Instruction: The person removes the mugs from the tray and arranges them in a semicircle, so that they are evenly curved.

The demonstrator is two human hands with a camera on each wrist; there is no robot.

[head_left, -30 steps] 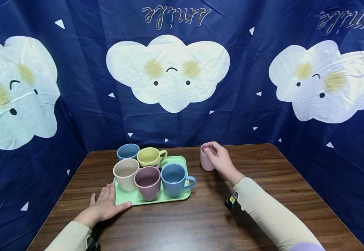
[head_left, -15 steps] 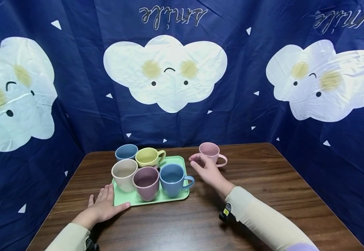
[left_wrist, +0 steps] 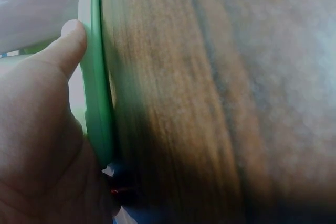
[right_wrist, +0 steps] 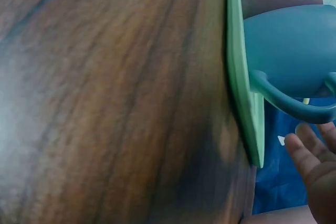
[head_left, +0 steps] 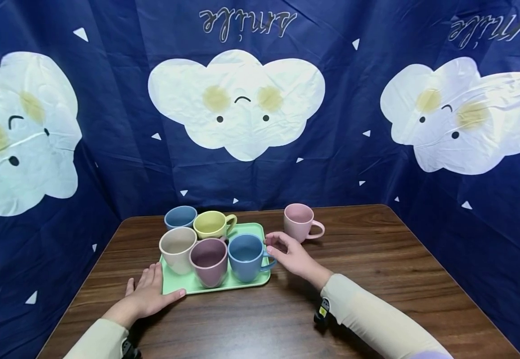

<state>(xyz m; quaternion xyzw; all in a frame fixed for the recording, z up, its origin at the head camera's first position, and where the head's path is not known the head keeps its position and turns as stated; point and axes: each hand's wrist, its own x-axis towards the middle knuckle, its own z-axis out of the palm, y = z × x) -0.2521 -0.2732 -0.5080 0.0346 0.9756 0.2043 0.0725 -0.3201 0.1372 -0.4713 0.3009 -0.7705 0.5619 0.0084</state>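
A green tray [head_left: 250, 230] carries several mugs. My left hand [head_left: 146, 295] lies at its left front corner with fingers extended, and the thumb [left_wrist: 73, 38] rests on the front rim. On the tray's right front part stands a blue mug [head_left: 244, 267], its handle [right_wrist: 294, 108] jutting right past the rim. My right hand [head_left: 294, 257] is right at that handle, fingers loosely bent and not closed round it. Just behind this hand, off the tray, a pink mug [head_left: 298, 227] stands upright on the table with its handle to the right.
Beside the blue mug stands a purple mug [head_left: 210, 269], with a cream mug [head_left: 179, 254] to its left. A yellow mug [head_left: 212, 227] and another blue mug [head_left: 181, 218] are behind. The wooden table [head_left: 251, 329] ends at a dark blue curtain [head_left: 260, 184].
My right hand let go of the pink mug, leaving it on the table, then moved left and nearer to the blue mug's handle. The left hand keeps its place on the tray.
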